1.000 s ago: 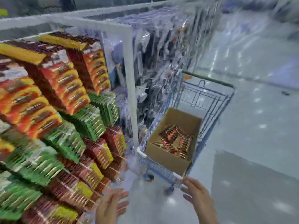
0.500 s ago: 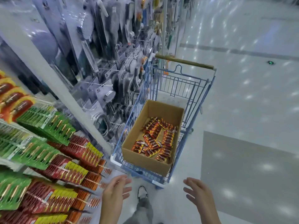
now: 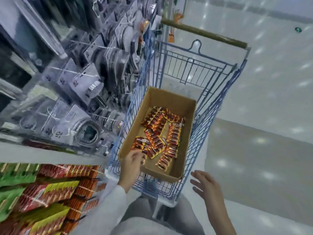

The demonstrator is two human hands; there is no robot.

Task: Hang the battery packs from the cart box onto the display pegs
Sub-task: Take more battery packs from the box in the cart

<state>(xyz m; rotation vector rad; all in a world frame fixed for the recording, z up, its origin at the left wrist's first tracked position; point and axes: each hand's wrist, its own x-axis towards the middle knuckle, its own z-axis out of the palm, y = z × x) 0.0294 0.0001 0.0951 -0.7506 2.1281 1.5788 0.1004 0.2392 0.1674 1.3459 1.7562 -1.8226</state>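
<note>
A brown cardboard box (image 3: 171, 97) sits in a blue wire cart (image 3: 194, 70). Several red-and-yellow battery packs (image 3: 162, 133) lie loose on its floor. My left hand (image 3: 131, 164) reaches over the box's near left corner, and its bent fingertips touch the nearest pack. Whether they pinch it is hidden by the hand's back. My right hand (image 3: 205, 185) hovers with spread fingers beside the cart's near right corner and holds nothing. The battery display (image 3: 55, 189) hangs at lower left, packed with red and yellow packs.
Green packs (image 3: 15, 177) hang at the far left of the display. Grey blister-packed goods on pegs (image 3: 94, 85) line the shelf left of the cart. The cart handle (image 3: 203, 33) points away from me. Pale shiny floor (image 3: 262, 116) lies to the right.
My view has swung down and right onto the cart, which is now closer. My left hand has moved forward into the box onto the packs. My right hand stays spread beside the cart.
</note>
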